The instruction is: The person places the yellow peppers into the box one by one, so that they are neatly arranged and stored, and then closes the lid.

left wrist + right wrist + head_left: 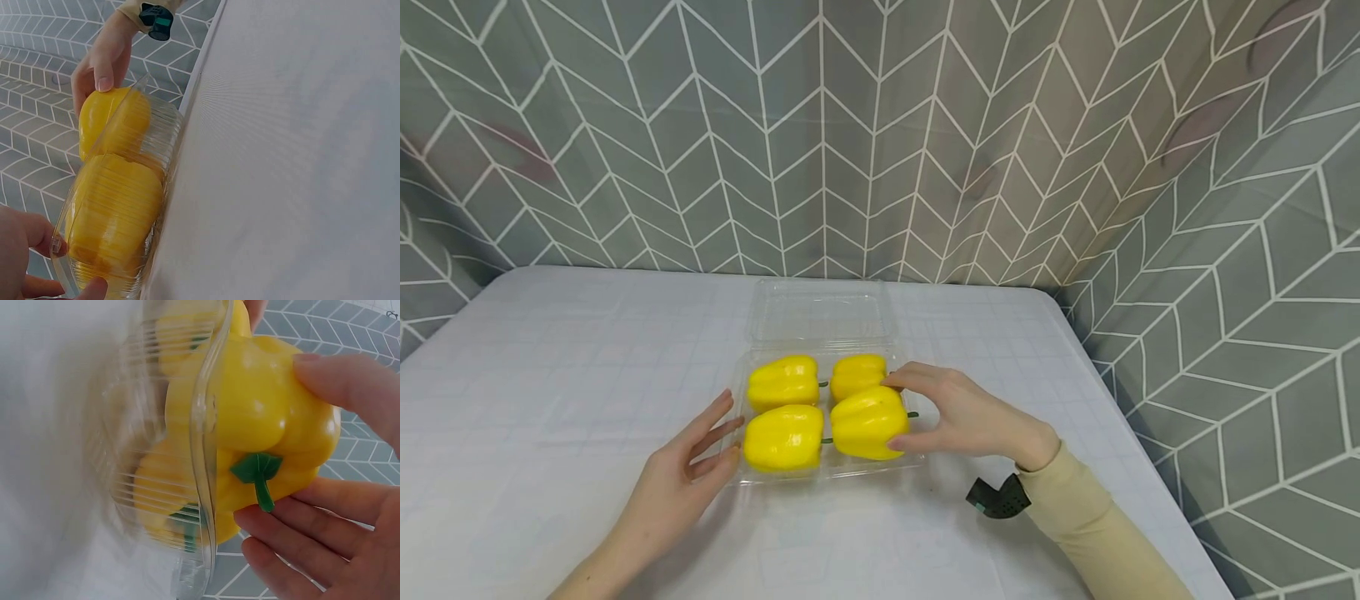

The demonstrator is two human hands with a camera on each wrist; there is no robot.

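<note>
A clear plastic clamshell container (865, 472) lies open on the table, yellow bell peppers with green stems in it in two rows. My right hand (958, 412) grips the front right bell pepper (867, 423), thumb on the near side and fingers on the far side. In the right wrist view, this pepper (262, 394) sits partly above the rim. My left hand (688, 467) holds the container's left edge with thumb and fingertips, beside the front left bell pepper (782, 437). Behind are the back left (782, 383) and back right (856, 375) bell peppers.
The container's transparent lid (820, 312) is folded back toward the table's far edge. A white patterned cloth covers the table (587, 375). Grey curtains (820, 125) with white zigzag lines hang behind and at the right. A black device (998, 497) sits at the right wrist.
</note>
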